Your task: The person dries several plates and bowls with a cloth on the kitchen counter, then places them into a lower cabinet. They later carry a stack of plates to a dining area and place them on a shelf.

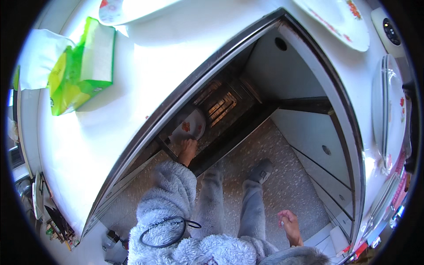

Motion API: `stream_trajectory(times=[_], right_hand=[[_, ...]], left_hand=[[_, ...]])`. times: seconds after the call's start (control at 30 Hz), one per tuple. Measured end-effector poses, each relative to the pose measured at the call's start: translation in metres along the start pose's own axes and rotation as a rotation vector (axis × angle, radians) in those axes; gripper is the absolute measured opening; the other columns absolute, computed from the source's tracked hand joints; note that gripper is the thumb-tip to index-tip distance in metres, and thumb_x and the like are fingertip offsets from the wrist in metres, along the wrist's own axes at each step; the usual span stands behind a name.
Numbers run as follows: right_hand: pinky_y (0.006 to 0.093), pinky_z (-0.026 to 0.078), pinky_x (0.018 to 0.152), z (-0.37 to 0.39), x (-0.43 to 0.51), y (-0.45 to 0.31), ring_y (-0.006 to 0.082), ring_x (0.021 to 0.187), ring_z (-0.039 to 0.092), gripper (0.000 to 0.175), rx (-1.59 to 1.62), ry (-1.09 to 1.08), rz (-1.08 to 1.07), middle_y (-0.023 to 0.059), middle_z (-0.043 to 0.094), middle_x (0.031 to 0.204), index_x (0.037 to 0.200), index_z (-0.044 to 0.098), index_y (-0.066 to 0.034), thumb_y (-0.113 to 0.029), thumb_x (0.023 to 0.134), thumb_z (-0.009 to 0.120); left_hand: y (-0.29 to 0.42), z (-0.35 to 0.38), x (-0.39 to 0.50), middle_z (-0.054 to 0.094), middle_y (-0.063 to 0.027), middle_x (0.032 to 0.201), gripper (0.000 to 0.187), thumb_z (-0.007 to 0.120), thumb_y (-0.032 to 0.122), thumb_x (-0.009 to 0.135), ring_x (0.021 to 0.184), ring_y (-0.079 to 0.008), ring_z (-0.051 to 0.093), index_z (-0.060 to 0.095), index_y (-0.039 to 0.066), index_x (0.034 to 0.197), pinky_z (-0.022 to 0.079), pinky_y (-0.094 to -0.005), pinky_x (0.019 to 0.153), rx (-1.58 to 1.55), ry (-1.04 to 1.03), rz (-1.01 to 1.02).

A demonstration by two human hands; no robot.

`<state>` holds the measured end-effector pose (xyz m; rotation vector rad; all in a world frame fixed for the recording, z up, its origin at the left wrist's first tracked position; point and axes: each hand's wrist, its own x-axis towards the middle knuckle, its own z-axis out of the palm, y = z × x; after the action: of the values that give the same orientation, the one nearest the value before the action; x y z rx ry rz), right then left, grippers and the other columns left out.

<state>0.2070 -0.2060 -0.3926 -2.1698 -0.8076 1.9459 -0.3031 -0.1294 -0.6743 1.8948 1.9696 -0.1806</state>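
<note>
My left hand (188, 149) reaches into the low dark unit below the worktop, its fingers closed at the near rim of a white plate with red flowers (195, 124). The fingertips are hidden from above. Behind the plate, a slotted panel (222, 107) shows an orange glow inside the unit. My right hand (289, 225) hangs low over the speckled floor, with its fingers curled in. Something pale and pinkish shows at its fingertips, too small to make out.
The white worktop (139, 96) with a dark edge runs around me. It carries a green tissue pack (89, 63), a floral oval dish (344, 23), a stack of plates (384, 109) and a white appliance with a display (386, 29). Pale cabinet fronts (314, 139) stand at right.
</note>
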Motion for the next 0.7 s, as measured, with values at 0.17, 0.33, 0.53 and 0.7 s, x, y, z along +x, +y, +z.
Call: stream_trajectory(times=[0.17, 0.33, 0.53, 0.7], right_hand=[[0.0256, 0.046, 0.059, -0.003, 0.002, -0.035, 0.0095, 0.067, 0.056, 0.018, 0.009, -0.019, -0.015, 0.0020, 0.060, 0.077, 0.104, 0.064, -0.0020, -0.002, 0.092, 0.051], [0.0237, 0.047, 0.061, 0.002, -0.013, -0.043, 0.0081, 0.067, 0.056, 0.017, 0.078, -0.068, -0.032, 0.0010, 0.061, 0.077, 0.106, 0.065, -0.0028, -0.004, 0.092, 0.054], [0.0228, 0.046, 0.061, -0.002, -0.039, -0.060, 0.0077, 0.067, 0.056, 0.016, 0.091, -0.129, -0.087, 0.0010, 0.061, 0.077, 0.106, 0.065, -0.0024, -0.005, 0.094, 0.054], [0.0221, 0.046, 0.060, -0.011, -0.061, -0.080, 0.0070, 0.066, 0.055, 0.015, 0.093, -0.160, -0.167, 0.0009, 0.061, 0.076, 0.105, 0.065, -0.0031, -0.004, 0.095, 0.053]], left_hand=[[0.016, -0.023, -0.017, 0.071, -0.0172, 0.098, 0.016, 0.063, 0.012, 0.086, 0.084, -0.0395, 0.069, 0.070, 0.007, 0.100, 0.052, -0.0533, 0.074, 0.000, -0.185, -0.169], [0.029, -0.073, -0.056, 0.071, -0.0177, 0.095, 0.016, 0.063, 0.010, 0.088, 0.086, -0.0392, 0.069, 0.069, 0.006, 0.102, 0.054, -0.0522, 0.074, -0.066, 0.186, -0.127], [0.070, -0.171, -0.117, 0.071, -0.0182, 0.093, 0.016, 0.060, 0.006, 0.089, 0.086, -0.0397, 0.069, 0.069, 0.006, 0.103, 0.056, -0.0487, 0.072, -0.276, 0.159, -0.115], [0.134, -0.298, -0.173, 0.073, -0.0155, 0.092, 0.018, 0.060, 0.002, 0.087, 0.085, -0.0343, 0.072, 0.072, 0.005, 0.099, 0.058, -0.0426, 0.072, -0.414, 0.346, 0.136]])
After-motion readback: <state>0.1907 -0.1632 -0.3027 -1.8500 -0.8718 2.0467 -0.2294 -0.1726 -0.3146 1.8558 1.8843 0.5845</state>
